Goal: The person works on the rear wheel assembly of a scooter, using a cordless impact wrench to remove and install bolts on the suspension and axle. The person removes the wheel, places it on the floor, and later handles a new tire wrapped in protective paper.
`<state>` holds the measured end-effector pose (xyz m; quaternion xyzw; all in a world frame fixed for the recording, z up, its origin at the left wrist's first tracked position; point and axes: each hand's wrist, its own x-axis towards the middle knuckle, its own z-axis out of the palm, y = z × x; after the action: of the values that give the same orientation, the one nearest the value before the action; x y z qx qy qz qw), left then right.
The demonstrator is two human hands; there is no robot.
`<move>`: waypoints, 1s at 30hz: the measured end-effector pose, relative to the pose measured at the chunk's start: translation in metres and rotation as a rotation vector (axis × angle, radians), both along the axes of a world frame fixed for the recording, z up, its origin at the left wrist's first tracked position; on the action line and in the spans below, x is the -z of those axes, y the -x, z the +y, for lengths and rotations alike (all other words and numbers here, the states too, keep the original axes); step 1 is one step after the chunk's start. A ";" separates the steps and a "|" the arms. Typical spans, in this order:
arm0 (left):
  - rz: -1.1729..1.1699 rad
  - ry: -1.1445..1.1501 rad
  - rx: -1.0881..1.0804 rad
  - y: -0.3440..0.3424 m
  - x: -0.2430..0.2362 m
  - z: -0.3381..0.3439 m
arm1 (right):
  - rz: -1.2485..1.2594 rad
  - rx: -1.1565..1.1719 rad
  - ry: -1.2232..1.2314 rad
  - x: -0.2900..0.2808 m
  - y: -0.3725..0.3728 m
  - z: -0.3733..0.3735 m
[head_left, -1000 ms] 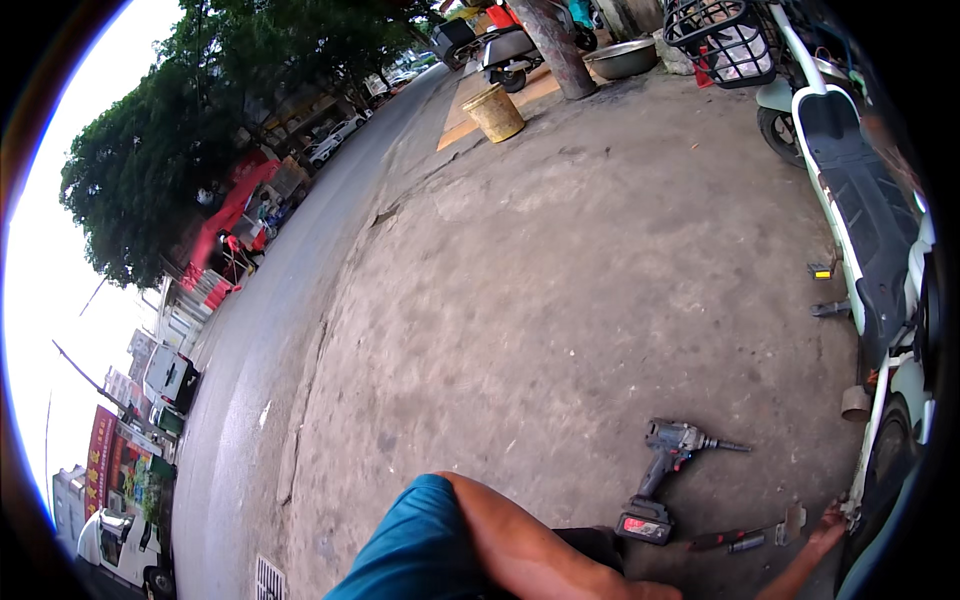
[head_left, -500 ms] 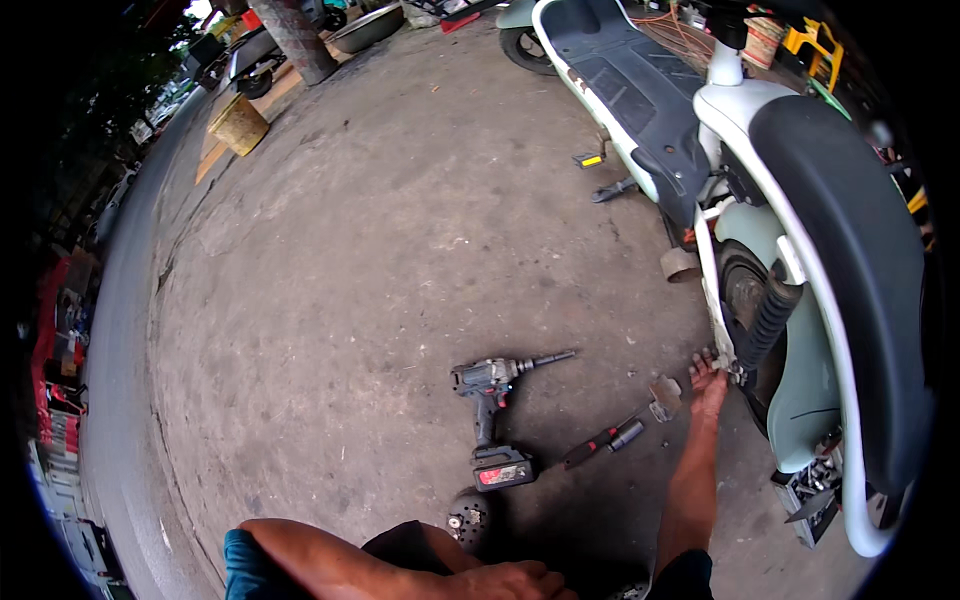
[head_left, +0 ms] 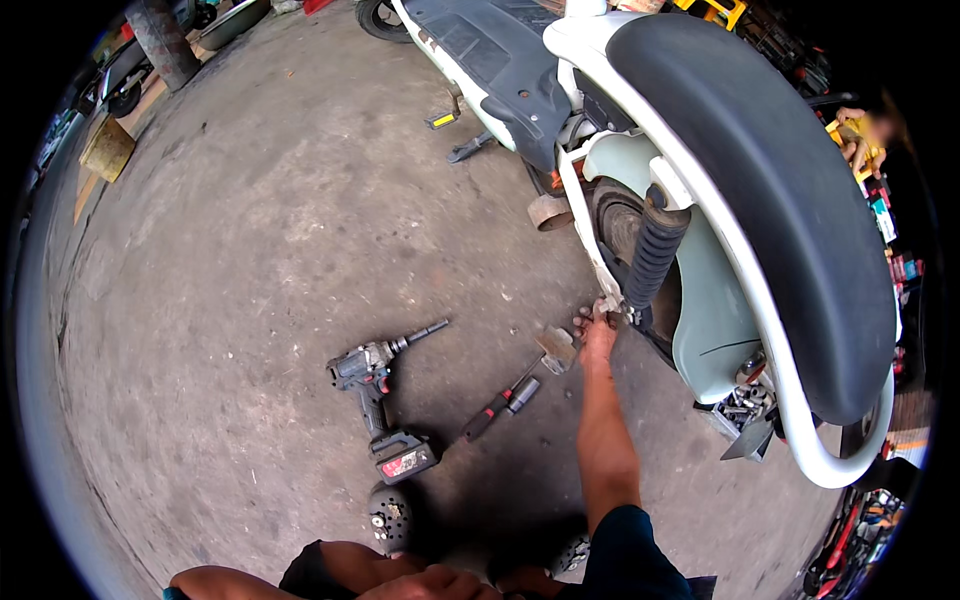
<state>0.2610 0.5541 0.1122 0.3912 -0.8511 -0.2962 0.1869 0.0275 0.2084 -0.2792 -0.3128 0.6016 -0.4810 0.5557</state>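
My right hand (head_left: pixel 597 335) reaches to the rear wheel of a pale green and white scooter. Its bent fingers are closed at the rear end of the white frame arm (head_left: pixel 590 240), beside the foot of the black shock absorber (head_left: pixel 655 250); what they grip is hidden. My left hand (head_left: pixel 435 585) is low at the picture's lower edge near my knees, knuckles bent and fingers curled, its underside out of sight. On the ground lie a cordless impact wrench (head_left: pixel 375 390), a red and black screwdriver (head_left: pixel 487 415), a metal socket (head_left: pixel 523 395) and a dirty flat piece (head_left: pixel 557 350).
The scooter's long black seat (head_left: pixel 760 200) fills the right side. A tray of metal parts (head_left: pixel 745 405) stands by its rear. My clog (head_left: pixel 390 518) is close to the wrench. A yellow bucket (head_left: pixel 107 150) stands far left. At the far right, a person (head_left: pixel 862 140) sits.
The view has swung to the right, so the scooter and tools sit farther left in the picture. My right hand stays at the same spot by the rear wheel.
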 end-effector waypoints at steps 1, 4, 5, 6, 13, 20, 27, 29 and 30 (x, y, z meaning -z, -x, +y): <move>-0.003 0.004 -0.001 0.000 0.001 0.002 | 0.018 -0.033 0.038 0.000 -0.002 0.007; -0.016 0.024 0.005 -0.001 0.002 0.002 | -0.314 0.071 0.104 -0.008 0.000 -0.007; -0.019 0.035 0.016 -0.002 0.002 0.000 | -0.296 0.063 0.107 -0.005 0.004 -0.015; -0.022 0.047 0.028 -0.002 0.002 -0.001 | -0.247 0.055 0.090 -0.001 0.011 -0.015; 0.001 0.028 -0.005 -0.003 0.003 -0.003 | -0.382 0.025 0.101 -0.006 0.015 -0.022; 0.016 -0.013 -0.008 -0.006 0.005 -0.003 | -0.551 0.005 0.128 0.000 0.024 -0.026; -0.019 0.008 0.098 -0.016 -0.003 -0.021 | -0.825 -0.171 0.150 0.023 0.043 -0.031; -0.010 0.004 0.097 -0.016 -0.002 -0.021 | -0.793 -0.104 0.162 0.030 0.054 -0.038; -0.004 0.004 0.099 -0.017 -0.002 -0.022 | -0.776 -0.069 0.171 0.032 0.059 -0.041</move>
<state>0.2778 0.5325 0.1137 0.3489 -0.8703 -0.3026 0.1711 -0.0318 0.1670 -0.3114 -0.1730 0.2940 -0.5929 0.7295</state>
